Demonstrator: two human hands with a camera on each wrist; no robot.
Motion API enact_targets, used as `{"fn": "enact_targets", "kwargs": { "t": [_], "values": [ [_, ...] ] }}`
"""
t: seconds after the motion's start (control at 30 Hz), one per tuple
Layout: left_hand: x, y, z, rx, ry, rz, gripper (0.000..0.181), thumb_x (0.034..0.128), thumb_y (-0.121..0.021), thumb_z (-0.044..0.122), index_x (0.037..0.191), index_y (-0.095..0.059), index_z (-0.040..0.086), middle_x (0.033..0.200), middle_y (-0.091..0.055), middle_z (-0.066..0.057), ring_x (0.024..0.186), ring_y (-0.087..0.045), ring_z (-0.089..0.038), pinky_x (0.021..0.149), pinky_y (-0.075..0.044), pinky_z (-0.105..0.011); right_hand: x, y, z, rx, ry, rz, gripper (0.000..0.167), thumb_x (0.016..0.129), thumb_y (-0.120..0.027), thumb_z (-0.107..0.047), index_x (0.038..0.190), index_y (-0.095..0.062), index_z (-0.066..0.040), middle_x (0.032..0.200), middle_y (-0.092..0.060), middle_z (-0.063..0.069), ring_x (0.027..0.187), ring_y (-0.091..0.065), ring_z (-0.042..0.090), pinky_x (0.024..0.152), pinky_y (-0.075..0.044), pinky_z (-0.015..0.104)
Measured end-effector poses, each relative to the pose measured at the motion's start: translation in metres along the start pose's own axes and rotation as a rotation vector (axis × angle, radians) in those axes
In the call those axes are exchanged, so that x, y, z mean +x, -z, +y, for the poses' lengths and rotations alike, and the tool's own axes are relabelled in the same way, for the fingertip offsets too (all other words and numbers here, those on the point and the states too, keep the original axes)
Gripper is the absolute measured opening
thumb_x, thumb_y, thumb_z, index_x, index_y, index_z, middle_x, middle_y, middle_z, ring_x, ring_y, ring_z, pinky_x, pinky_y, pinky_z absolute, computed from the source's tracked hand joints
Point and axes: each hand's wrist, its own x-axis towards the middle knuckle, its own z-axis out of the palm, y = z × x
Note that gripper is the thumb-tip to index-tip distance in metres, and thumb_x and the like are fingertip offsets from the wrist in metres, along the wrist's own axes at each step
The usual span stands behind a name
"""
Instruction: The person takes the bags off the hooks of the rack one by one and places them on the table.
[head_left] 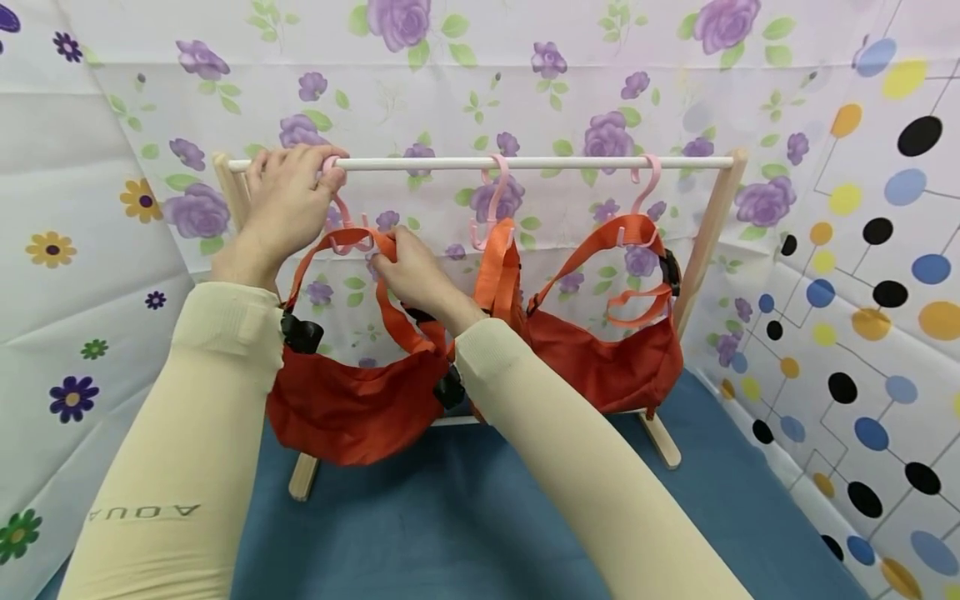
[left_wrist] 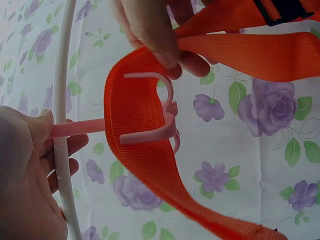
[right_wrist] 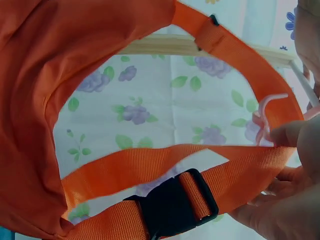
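Note:
My left hand (head_left: 288, 196) grips the top of a pink hook (left_wrist: 80, 128) where it meets the white rod (head_left: 420, 163), thumb in front and fingers behind. An orange strap (left_wrist: 135, 110) passes over the hook's lower prongs. Just to the right, my right hand (head_left: 423, 279) pinches that strap beside the prongs. Below hangs its red-orange waist bag (head_left: 360, 408), tilted a little. In the right wrist view a black buckle (right_wrist: 170, 205) joins the strap, and the right thumb lies on the webbing near the hook.
Two more pink hooks (head_left: 498, 192) hang on the rod, carrying orange straps; another red bag (head_left: 607, 358) hangs at right. The wooden rack's post (head_left: 708, 242) and feet (head_left: 660, 440) stand on a blue cloth (head_left: 420, 517). Patterned sheets enclose the back and sides.

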Motion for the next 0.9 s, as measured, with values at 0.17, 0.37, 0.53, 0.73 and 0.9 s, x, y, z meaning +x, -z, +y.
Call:
{"fn": "enact_targets", "kwargs": {
  "t": [0.17,0.37,0.53,0.73,0.9],
  "values": [
    [-0.001,0.0,0.0,0.004,0.002,-0.002,0.047,0.1149,-0.035,0.031,0.154,-0.048,0.009,0.157,-0.045,-0.019,0.152,-0.023,-0.042,0.123,0.011,-0.053,0.0,0.004,-0.006,-0.02,0.046,0.045,0.031,0.113,-0.048,-0.022,0.136,-0.055,-0.003,0.095,-0.055,0.006,0.073,-0.051,0.015,0.065,-0.042,0.025],
    [0.0,-0.001,0.0,0.006,0.001,-0.009,0.046,0.1147,-0.036,0.031,0.153,-0.047,0.008,0.156,-0.044,-0.021,0.152,-0.023,-0.043,0.123,0.011,-0.054,0.0,0.012,-0.021,-0.117,0.154,0.106,0.036,0.113,-0.049,-0.024,0.142,-0.061,-0.006,0.121,-0.063,0.008,0.103,-0.057,0.017,0.09,-0.044,0.028],
    [0.0,0.0,0.001,0.01,0.001,-0.017,0.047,0.1146,-0.036,0.031,0.154,-0.046,0.008,0.157,-0.043,-0.021,0.152,-0.021,-0.043,0.123,0.011,-0.054,-0.004,0.015,-0.031,-0.062,0.211,0.094,0.035,0.112,-0.051,-0.025,0.141,-0.062,-0.009,0.131,-0.063,0.004,0.114,-0.055,0.014,0.099,-0.043,0.025],
    [0.0,0.001,0.001,0.027,0.001,-0.036,0.049,0.1147,-0.036,0.033,0.156,-0.044,0.009,0.159,-0.041,-0.021,0.153,-0.02,-0.043,0.123,0.011,-0.054,-0.017,0.016,-0.039,0.014,0.23,0.056,0.034,0.111,-0.053,-0.022,0.141,-0.061,-0.007,0.128,-0.063,0.003,0.109,-0.059,0.012,0.092,-0.046,0.021],
    [0.0,0.002,0.0,0.047,0.001,-0.049,0.05,0.1148,-0.034,0.034,0.157,-0.043,0.009,0.159,-0.04,-0.02,0.153,-0.02,-0.043,0.123,0.01,-0.055,-0.029,0.018,-0.042,0.047,0.249,0.035,0.034,0.111,-0.055,-0.021,0.14,-0.062,-0.006,0.125,-0.066,0.004,0.107,-0.063,0.014,0.09,-0.048,0.021]
  ]
}}
